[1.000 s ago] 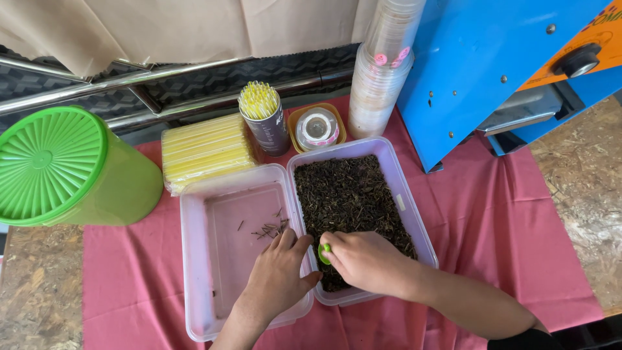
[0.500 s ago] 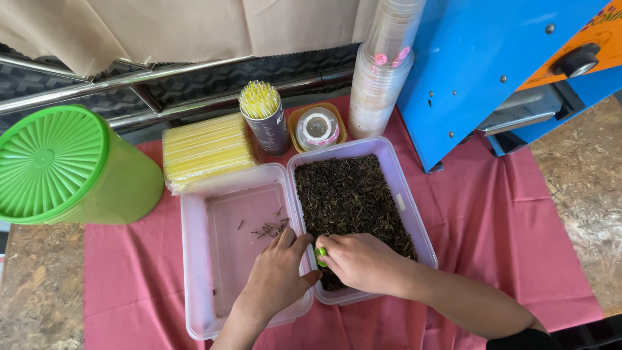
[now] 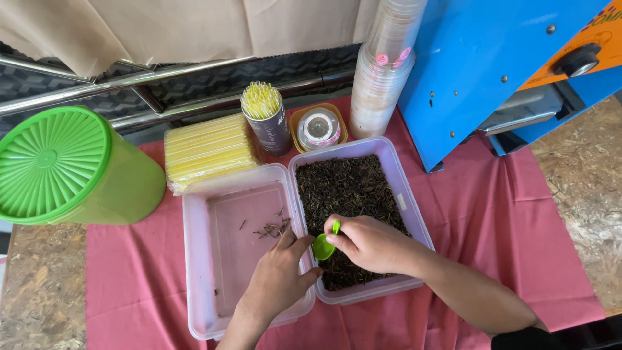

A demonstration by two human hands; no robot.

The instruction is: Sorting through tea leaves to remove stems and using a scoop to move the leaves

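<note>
Meanwhile, pinching a small green scoop (image 3: 323, 245) in the right hand (image 3: 369, 244) above dried tea leaves (image 3: 346, 194) in the clear tub (image 3: 414, 223); left hand (image 3: 278, 275), fingers together, steadying the near-empty tub (image 3: 197, 259) at nine o'clock. Risk: a tilted scoop scattering leaves onto the pink cloth (image 3: 492, 214).

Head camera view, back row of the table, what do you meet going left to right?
Green ribbed-lid plastic jug, flat pack of yellow straws, dark cup of yellow straws, small orange tub, stack of clear plastic cups, blue metal machine.

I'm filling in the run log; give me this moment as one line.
right hand: holds green scoop | over tea leaves | left hand: on empty tub
</note>
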